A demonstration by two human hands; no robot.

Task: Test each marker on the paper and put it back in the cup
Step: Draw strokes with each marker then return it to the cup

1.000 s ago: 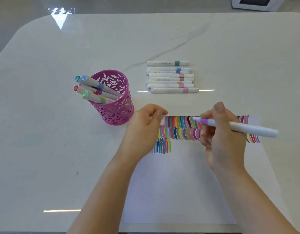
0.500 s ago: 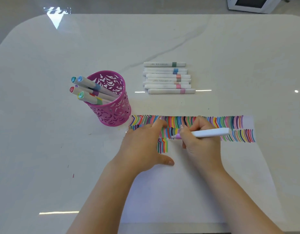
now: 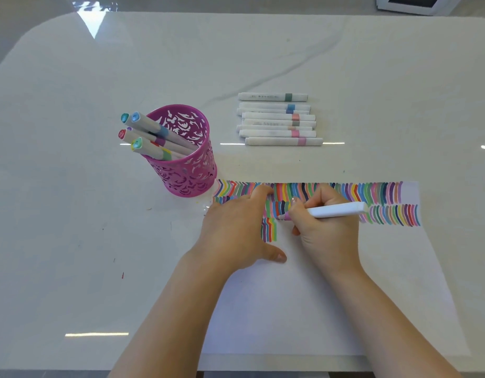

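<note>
Head view: a second ago the right hand (image 3: pixel 323 230) held the marker (image 3: pixel 336 210) up off the sheet, and the left hand (image 3: pixel 236 230) was loosely curled at the top edge of the paper (image 3: pixel 304 309). Half a second ago both had come down, and they are in nearly the same pose now. The left hand lies flat on the paper with straight fingers and the thumb spread out, pressing the sheet down over the left end of the coloured strokes (image 3: pixel 386 192).

The right hand's fingers are curled round the marker and pinch it close to its tip. The lilac tip end pokes out just left of the fingertips, at the paper beside the short third row of strokes; whether it touches the sheet I cannot tell. The white barrel sticks out to the right of the hand, lying almost level above the second row.

The pink cup (image 3: pixel 187 170) stands on the table (image 3: pixel 72 214) just off the paper's upper left corner, with several capped markers (image 3: pixel 151 132) leaning out of it. A row of white markers (image 3: pixel 276 118) lies on the table beyond the paper.
</note>
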